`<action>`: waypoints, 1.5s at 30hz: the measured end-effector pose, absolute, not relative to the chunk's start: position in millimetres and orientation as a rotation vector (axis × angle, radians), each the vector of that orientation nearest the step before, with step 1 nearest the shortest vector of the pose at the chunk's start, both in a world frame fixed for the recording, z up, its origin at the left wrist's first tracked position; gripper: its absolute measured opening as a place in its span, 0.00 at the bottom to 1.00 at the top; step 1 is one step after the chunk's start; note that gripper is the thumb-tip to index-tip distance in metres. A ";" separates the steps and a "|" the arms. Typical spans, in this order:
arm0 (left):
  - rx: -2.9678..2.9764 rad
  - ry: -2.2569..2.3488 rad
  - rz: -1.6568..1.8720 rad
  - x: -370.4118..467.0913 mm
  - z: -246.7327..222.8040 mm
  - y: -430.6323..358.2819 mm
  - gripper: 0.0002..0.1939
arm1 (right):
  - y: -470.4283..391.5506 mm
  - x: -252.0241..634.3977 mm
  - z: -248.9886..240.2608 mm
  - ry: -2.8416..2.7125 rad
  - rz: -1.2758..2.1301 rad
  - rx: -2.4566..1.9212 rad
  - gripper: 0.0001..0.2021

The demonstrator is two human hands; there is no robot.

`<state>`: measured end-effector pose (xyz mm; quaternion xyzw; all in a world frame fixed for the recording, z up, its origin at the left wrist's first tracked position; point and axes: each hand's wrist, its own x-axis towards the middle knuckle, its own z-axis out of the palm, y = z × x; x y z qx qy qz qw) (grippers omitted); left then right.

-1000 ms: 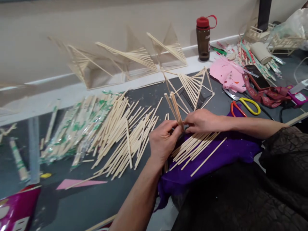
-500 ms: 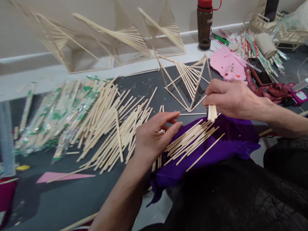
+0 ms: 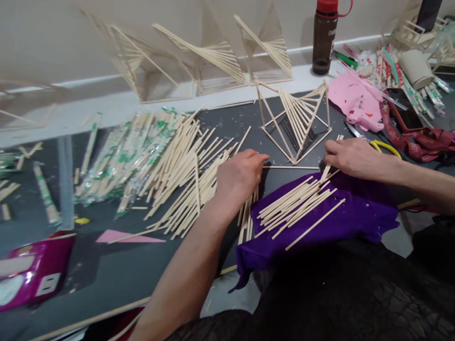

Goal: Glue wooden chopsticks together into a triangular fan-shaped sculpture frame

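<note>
In my right hand (image 3: pixel 350 156) is a small bundle of wooden chopsticks (image 3: pixel 326 173), gripped upright and leaning at the far edge of a purple cloth (image 3: pixel 341 222). Loose chopsticks (image 3: pixel 295 206) lie side by side on that cloth, one a little apart nearer my lap. My left hand (image 3: pixel 241 177) hovers palm down with a finger stretched to the right; its other fingers are mostly hidden. Beneath it, more chopsticks (image 3: pixel 245 220) stick out beside the cloth. A stick frame (image 3: pixel 293 123) with a fanned, twisted surface stands on the dark table just beyond both hands.
Left of my hands lies a heap of bare chopsticks (image 3: pixel 188 175) beside wrapped ones (image 3: pixel 128 151). Several stick models (image 3: pixel 209 57) stand along the wall. A bottle (image 3: pixel 324 42), pink sheet (image 3: pixel 355 97), yellow-handled scissors (image 3: pixel 386 148) and phone (image 3: pixel 403 111) sit at the right.
The view has swung left. My right hand has turned the bundle and lowered it to the cloth's far edge. My left hand has rotated palm down, over the sticks beside the cloth.
</note>
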<state>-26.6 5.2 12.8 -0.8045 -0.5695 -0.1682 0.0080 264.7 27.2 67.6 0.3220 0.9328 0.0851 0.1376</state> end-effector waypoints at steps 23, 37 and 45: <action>-2.480 -2.683 -2.203 0.1 58.8 -18.8 0.11 | 18.8 250.9 89.5 3.350 -0.909 1.340 0.12; -2.676 -2.482 -1.742 -15.3 37.5 -13.7 0.11 | 47.1 173.8 75.2 3.354 -1.479 0.914 0.11; -2.612 -2.555 -1.815 -22.6 13.2 -15.1 0.14 | 54.4 161.8 61.6 3.147 -1.430 1.016 0.10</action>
